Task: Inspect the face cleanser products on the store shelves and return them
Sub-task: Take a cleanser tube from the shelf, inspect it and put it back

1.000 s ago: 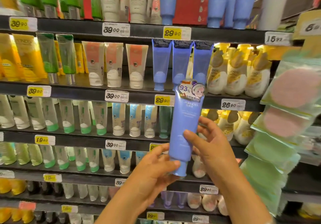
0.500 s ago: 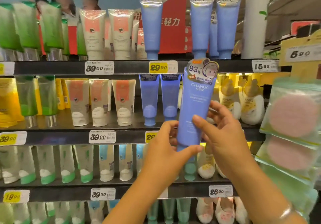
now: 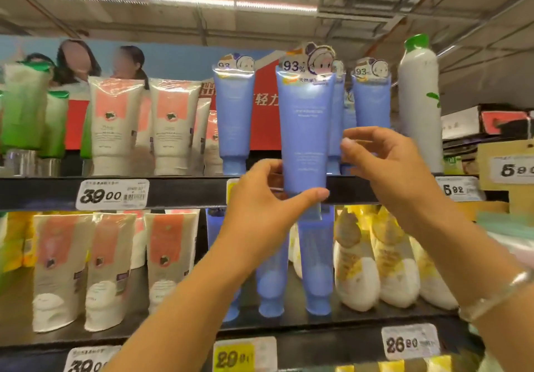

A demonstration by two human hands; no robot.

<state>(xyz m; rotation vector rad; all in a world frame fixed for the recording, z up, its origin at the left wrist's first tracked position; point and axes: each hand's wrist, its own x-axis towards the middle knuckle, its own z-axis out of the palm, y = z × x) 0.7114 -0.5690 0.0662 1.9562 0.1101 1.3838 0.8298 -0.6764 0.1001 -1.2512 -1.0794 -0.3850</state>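
I see the blue cleanser tube (image 3: 304,129) held upright, cap down, in front of the top shelf (image 3: 179,191), crimped end with the 93% sticker at 12 o'clock. My read: it's kept vertical and cap-first so it can drop straight into the gap in the row of matching blue tubes (image 3: 234,117), which all stand on their caps; the gap sits between the tube at 9 o'clock and the pair at 3 o'clock. Left hand (image 3: 260,207) grip: grasping the tube's lower end, thumb across the front just above the cap, fingers behind it and mostly hidden. Right hand (image 3: 387,163) grip: loose, fingers half curled, fingertips (image 3: 346,145) touching the tube's right edge at mid-height, more steadying than clamping as far as I can tell. The cap hangs just below the shelf's front lip, so the tube isn't seated yet. Judgement: return step, nearly done. Risk: knocking the neighbouring tubes over on the way in.
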